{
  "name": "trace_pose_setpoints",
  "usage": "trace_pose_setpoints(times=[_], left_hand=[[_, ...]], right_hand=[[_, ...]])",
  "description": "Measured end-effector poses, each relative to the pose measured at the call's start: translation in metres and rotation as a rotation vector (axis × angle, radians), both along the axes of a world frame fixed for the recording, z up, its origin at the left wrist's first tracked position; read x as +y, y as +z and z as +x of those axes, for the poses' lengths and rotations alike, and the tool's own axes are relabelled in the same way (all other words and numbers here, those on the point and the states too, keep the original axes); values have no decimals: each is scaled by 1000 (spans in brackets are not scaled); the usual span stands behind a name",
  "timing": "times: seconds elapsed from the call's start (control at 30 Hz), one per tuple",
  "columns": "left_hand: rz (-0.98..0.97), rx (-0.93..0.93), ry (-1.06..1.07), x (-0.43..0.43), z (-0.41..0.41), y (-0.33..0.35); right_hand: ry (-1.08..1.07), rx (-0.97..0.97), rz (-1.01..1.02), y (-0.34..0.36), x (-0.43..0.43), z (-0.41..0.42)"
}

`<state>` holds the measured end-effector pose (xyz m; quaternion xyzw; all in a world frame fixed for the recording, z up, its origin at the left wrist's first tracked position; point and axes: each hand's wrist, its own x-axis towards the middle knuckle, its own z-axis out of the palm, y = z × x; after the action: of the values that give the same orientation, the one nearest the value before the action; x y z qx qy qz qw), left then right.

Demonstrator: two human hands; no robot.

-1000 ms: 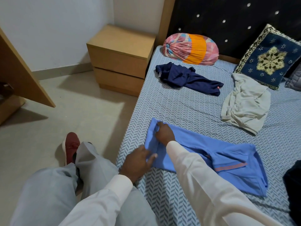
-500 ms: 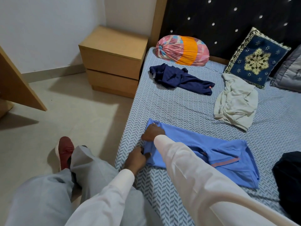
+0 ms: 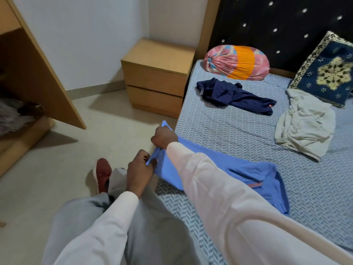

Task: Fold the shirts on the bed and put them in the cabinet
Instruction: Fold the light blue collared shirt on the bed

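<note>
White long sleeves [image 3: 219, 188], light grey trousers [image 3: 152, 236], red shoe [image 3: 103, 173]

A home bedroom: a bed [image 3: 238, 134] with headboard [image 3: 277, 22], cushions [image 3: 236, 62], wooden nightstand [image 3: 154, 77], and open cabinet [image 3: 38, 73].

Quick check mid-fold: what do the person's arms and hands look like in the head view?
Both arms wear long, plain off-white sleeves. The left sleeve and right sleeve end in simple cuffs at the wrists, and the cloth shows no print or markings. The left hand and right hand are bare, without gloves.
</note>
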<state>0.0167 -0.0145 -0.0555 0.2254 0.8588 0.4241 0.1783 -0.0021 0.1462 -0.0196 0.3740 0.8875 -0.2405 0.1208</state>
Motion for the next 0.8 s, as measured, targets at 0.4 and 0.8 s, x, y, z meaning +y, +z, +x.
trace_pose_setpoints(times=[0.4,0.8], left_hand=[[-58,317,-543,45,95,-21],[-425,669,-800,71,125,-51]], right_hand=[[-316,465,-457,-41,78,195],[-690,608,-573,-58,137,366]])
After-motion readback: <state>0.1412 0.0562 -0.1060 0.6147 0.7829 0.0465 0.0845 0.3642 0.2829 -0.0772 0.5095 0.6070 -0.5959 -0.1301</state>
